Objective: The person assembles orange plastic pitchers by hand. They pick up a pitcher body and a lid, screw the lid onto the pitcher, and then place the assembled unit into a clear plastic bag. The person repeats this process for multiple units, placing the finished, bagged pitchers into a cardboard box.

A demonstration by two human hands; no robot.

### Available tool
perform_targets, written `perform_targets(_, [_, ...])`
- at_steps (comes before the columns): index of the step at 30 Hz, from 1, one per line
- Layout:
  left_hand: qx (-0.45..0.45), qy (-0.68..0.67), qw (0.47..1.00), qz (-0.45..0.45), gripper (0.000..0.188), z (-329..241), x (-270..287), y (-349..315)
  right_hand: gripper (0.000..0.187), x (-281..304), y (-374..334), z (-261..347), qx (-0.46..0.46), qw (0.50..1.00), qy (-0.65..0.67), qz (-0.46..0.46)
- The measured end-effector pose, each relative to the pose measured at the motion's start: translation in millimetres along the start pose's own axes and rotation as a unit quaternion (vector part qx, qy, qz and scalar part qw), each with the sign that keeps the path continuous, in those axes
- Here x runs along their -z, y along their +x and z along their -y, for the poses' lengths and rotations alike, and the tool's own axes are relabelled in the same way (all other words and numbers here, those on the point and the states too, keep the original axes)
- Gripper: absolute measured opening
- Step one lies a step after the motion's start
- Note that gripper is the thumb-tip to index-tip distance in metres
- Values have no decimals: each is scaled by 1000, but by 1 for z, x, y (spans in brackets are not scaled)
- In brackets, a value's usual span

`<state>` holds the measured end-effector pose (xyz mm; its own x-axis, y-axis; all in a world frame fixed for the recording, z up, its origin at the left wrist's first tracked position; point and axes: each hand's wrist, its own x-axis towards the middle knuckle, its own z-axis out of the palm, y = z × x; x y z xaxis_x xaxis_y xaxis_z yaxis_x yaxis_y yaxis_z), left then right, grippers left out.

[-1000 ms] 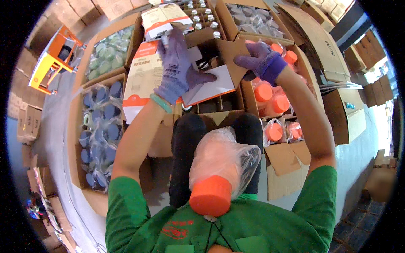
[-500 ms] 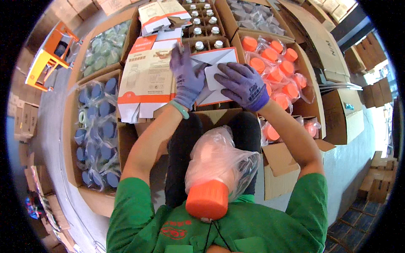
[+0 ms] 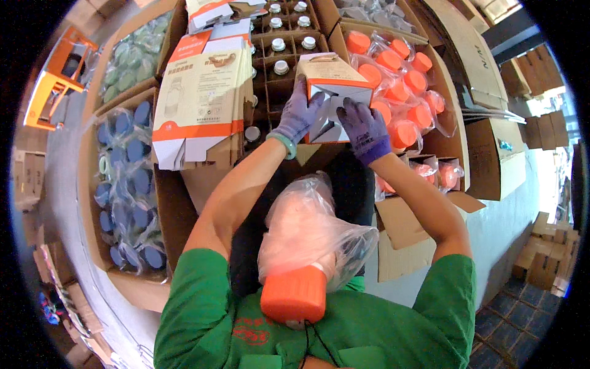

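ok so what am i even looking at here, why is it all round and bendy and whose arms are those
This is a view from a wide fisheye camera worn on a person's head, looking down, so straight edges curve near the rim. The arms coming up from the bottom belong to the wearer, who has a green shirt and purple work gloves. The left hand and right hand hold a small white and orange carton between them, its end flaps open. A clear bag with an orange-lidded item rests against the person's chest. Around them stand open cardboard boxes: bagged orange lids on the right, blue lids on the left, capped bottles in dividers ahead, and a stack of flat cartons.
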<state>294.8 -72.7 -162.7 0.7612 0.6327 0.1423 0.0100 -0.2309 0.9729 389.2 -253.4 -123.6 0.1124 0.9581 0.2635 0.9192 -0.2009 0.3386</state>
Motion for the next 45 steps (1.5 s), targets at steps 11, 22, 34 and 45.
perform_targets(11, [29, -32, 997, -67, 65, 44, 21, 21, 56, 35, 34, -13, -84, 939, 236, -236])
perform_targets(22, [-398, 168, 901, -37, 87, -134, 62, -54, 37, 66, 2, -45, -145, 727, 603, -294])
perform_targets(34, [-287, 55, 956, 15, 94, -123, 101, -45, 77, 114, 39, 7, -256, 582, 757, -151])
perform_targets(45, [-176, 279, 942, 60, 47, -130, 105, -25, 76, 65, 26, 25, -123, 886, 407, -185])
